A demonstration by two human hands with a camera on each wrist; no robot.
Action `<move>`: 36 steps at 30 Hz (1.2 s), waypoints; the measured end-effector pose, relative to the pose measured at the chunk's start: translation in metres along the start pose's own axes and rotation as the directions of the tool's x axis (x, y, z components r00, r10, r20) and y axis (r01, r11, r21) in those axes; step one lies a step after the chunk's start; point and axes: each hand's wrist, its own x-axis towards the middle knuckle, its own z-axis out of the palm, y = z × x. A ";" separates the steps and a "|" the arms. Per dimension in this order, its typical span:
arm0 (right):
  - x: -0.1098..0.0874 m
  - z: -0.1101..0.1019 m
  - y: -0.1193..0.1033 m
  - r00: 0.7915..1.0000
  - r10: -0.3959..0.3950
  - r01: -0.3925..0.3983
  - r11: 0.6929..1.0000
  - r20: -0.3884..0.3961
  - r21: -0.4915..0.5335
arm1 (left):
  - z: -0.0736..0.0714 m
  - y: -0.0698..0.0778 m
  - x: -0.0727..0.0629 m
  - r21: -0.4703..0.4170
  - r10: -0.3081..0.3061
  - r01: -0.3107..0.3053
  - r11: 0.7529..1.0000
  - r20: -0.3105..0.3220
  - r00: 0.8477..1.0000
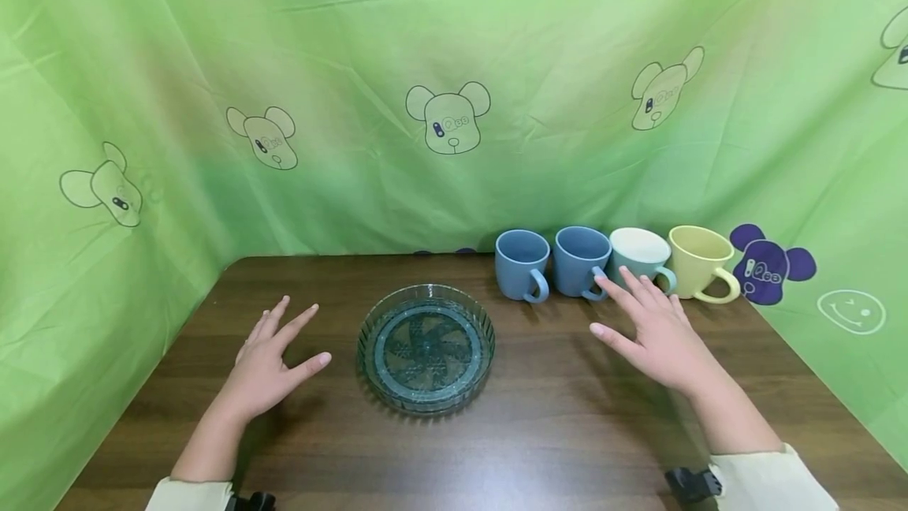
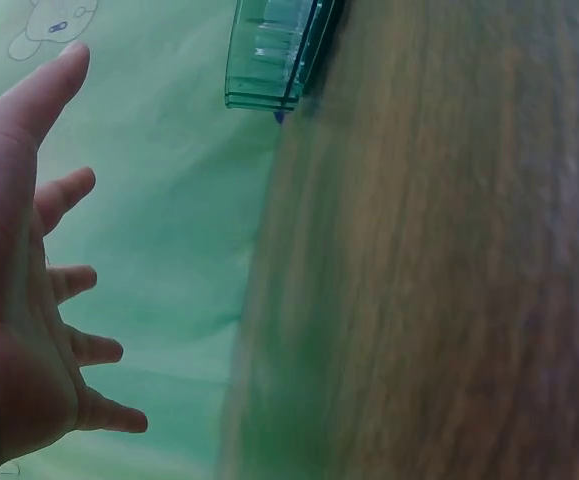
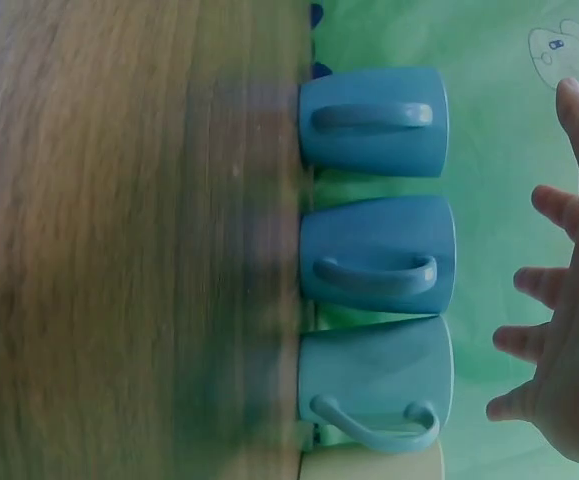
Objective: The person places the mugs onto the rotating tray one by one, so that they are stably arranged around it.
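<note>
My left hand (image 1: 264, 365) hovers over the table with fingers spread, to the left of a round, ribbed green glass dish (image 1: 427, 349). Part of that dish (image 2: 269, 55) shows at the top of the left wrist view. My right hand (image 1: 656, 335), its fingers spread too, hangs in front of a row of mugs and holds nothing. From left to right the row has a blue mug (image 1: 516, 266), a second blue mug (image 1: 576, 262), a teal mug (image 1: 627, 265) with a white inside, and a yellow mug (image 1: 691, 262). In the head view, right fingertips overlap the second blue and teal mugs.
The mugs stand upright along the back edge of the brown wooden table (image 1: 553, 448), handles toward me. A green cloth (image 1: 355, 46) printed with bear heads hangs behind and at both sides. Dark straps (image 1: 694, 485) circle both wrists by the pale sleeves (image 1: 769, 483).
</note>
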 end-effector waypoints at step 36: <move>0.035 0.040 -0.019 0.997 -0.005 0.025 0.969 -0.081 0.247 | 0.034 0.011 0.036 -0.488 -0.105 0.160 0.858 0.139 0.985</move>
